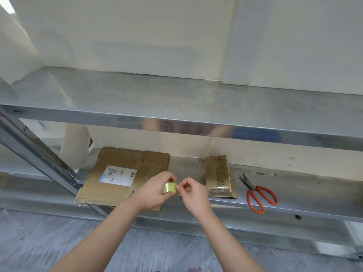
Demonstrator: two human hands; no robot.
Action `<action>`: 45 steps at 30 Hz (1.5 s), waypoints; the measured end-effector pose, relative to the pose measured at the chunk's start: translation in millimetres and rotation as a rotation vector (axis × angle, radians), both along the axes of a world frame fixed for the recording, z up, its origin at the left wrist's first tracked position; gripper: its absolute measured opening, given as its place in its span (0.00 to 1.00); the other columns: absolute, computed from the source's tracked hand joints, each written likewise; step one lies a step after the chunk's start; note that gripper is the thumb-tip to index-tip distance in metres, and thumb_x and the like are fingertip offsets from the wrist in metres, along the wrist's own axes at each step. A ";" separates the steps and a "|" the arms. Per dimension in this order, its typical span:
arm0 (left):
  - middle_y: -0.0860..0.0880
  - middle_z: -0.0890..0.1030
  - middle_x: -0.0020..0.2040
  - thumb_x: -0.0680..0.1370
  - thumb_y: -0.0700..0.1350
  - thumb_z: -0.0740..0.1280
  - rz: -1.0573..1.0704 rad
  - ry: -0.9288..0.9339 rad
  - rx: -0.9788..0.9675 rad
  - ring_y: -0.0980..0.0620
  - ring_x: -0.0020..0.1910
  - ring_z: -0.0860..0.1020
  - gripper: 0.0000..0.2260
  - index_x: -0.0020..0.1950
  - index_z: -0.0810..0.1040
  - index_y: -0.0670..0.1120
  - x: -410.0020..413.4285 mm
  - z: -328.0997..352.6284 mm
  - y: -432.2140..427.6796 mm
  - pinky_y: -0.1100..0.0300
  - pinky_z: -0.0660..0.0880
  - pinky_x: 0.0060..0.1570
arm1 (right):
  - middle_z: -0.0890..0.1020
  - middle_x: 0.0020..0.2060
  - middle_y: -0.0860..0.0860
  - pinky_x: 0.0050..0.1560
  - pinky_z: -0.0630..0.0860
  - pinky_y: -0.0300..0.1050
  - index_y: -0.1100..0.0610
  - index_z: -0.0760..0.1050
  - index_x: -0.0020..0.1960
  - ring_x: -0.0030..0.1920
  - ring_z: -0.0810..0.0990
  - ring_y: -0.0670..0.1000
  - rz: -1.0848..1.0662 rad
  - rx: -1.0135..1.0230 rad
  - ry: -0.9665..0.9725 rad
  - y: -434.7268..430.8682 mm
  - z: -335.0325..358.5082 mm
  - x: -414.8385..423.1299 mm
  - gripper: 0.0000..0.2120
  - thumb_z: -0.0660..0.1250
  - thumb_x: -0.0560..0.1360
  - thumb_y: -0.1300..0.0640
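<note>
Head view, only one here. Both hands meet in front of the lower shelf [294,195], just above its front edge.

L hand [155,190] grips a small tape roll [170,187], yellowish-clear. Its fingers [168,176] curl over the top and the thumb sits underneath, so it is wrapped tight round the roll. The roll is held in the air, not resting on the shelf. It sits between the two cardboard pieces and right at the near right corner of the big one.

R hand [193,193] comes in from the right. Thumb & forefinger are pinched together at the roll's right edge and touch it, w/ the other fingers [189,180] curled loosely behind. Can't tell if a loose tape end is caught in the pinch; too small & glossy.

On the lower shelf, left to right:
- Flattened cardboard box [117,179] lies flat w/ a white shipping label [118,176] on top. Its near edge hangs slightly over the shelf front, and the L wrist covers its near right corner.
- Small cardboard package [219,177], taped over & shiny, just right of the R hand and not touching it.
- Scissors [259,191], orange handles toward the camera, blades a little apart and pointing to the back wall. Near the package, not touching.

Upper shelf [176,99] is bare metal, w/ a blurred reflection on its front lip. White wall [137,36] behind, and grey floor [39,242] below the arms.
</note>
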State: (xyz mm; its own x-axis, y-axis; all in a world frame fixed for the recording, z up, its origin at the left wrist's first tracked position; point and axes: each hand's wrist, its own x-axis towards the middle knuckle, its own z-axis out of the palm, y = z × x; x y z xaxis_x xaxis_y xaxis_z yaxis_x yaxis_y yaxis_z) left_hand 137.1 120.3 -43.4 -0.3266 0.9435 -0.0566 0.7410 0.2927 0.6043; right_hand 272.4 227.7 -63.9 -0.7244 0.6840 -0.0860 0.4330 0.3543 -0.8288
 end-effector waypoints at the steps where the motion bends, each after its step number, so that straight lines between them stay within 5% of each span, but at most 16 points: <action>1: 0.55 0.76 0.55 0.74 0.49 0.72 0.032 -0.037 -0.010 0.58 0.54 0.73 0.20 0.62 0.70 0.51 -2.9 -0.6 -1.3 0.64 0.68 0.56 | 0.81 0.35 0.44 0.40 0.73 0.35 0.47 0.75 0.38 0.37 0.79 0.42 -0.007 0.005 0.011 -0.2 -0.4 -0.9 0.08 0.71 0.74 0.54; 5: 0.56 0.79 0.50 0.70 0.54 0.75 0.090 -0.065 -0.038 0.56 0.50 0.77 0.21 0.59 0.73 0.53 -15.5 -7.7 -6.1 0.61 0.72 0.51 | 0.80 0.37 0.44 0.45 0.71 0.39 0.51 0.74 0.39 0.41 0.77 0.44 0.031 0.010 0.067 -2.1 0.7 -4.3 0.08 0.71 0.74 0.56; 9: 0.54 0.79 0.55 0.73 0.59 0.71 0.109 0.074 -0.056 0.54 0.53 0.74 0.21 0.64 0.76 0.56 -28.4 -15.5 -4.9 0.57 0.72 0.54 | 0.80 0.36 0.47 0.45 0.74 0.41 0.51 0.71 0.38 0.41 0.77 0.46 0.040 -0.037 0.099 -12.3 -1.5 -8.8 0.10 0.70 0.74 0.57; 13: 0.62 0.78 0.59 0.72 0.63 0.68 -0.003 0.040 -0.026 0.58 0.54 0.71 0.24 0.66 0.74 0.60 -34.8 -24.4 -11.7 0.61 0.67 0.57 | 0.81 0.40 0.54 0.50 0.80 0.56 0.52 0.71 0.39 0.45 0.81 0.55 -0.106 -0.245 0.078 -1.7 -7.4 -8.0 0.09 0.67 0.77 0.59; 17: 0.65 0.77 0.59 0.73 0.57 0.71 0.039 -0.030 0.032 0.65 0.58 0.70 0.18 0.63 0.75 0.61 -46.7 -32.3 -18.1 0.63 0.68 0.60 | 0.78 0.34 0.45 0.39 0.70 0.32 0.49 0.71 0.37 0.38 0.76 0.48 -0.074 -0.113 -0.038 8.9 -10.2 -10.4 0.11 0.68 0.77 0.54; 23: 0.52 0.76 0.63 0.73 0.62 0.69 0.097 0.094 -0.107 0.52 0.65 0.71 0.23 0.66 0.76 0.56 -72.7 -37.9 -4.3 0.57 0.68 0.63 | 0.77 0.39 0.42 0.40 0.67 0.43 0.48 0.71 0.40 0.42 0.74 0.46 -0.152 0.105 -0.084 1.3 -17.2 -25.2 0.08 0.67 0.77 0.50; 31: 0.53 0.75 0.59 0.72 0.65 0.67 0.010 0.161 -0.127 0.53 0.61 0.70 0.24 0.64 0.78 0.55 -76.8 -55.2 10.5 0.58 0.66 0.59 | 0.79 0.49 0.49 0.50 0.69 0.43 0.55 0.78 0.48 0.54 0.74 0.51 -0.197 0.177 -0.219 20.3 -57.9 -40.2 0.11 0.66 0.78 0.48; 36: 0.52 0.76 0.59 0.73 0.59 0.70 0.008 0.143 -0.073 0.50 0.60 0.70 0.20 0.63 0.77 0.53 -73.7 -60.3 27.0 0.55 0.67 0.58 | 0.76 0.57 0.52 0.58 0.69 0.43 0.56 0.77 0.51 0.62 0.71 0.53 -0.222 0.226 -0.402 28.8 -81.5 -52.0 0.14 0.61 0.79 0.46; 45: 0.55 0.72 0.57 0.77 0.54 0.66 -0.005 0.138 -0.070 0.53 0.58 0.66 0.19 0.67 0.73 0.55 -63.6 -71.1 48.8 0.59 0.65 0.59 | 0.74 0.58 0.55 0.55 0.71 0.46 0.58 0.76 0.53 0.63 0.71 0.56 -0.276 0.302 -0.521 32.8 -98.7 -58.4 0.12 0.62 0.77 0.51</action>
State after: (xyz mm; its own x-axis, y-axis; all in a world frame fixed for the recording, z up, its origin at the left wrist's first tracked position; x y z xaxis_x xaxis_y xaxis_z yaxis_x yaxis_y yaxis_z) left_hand 73.5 169.1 -114.4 -0.3311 0.9405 -0.0768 0.8174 0.3265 0.4747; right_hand 214.1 260.5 -162.5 -0.4348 0.8873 -0.1536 0.8586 0.3570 -0.3679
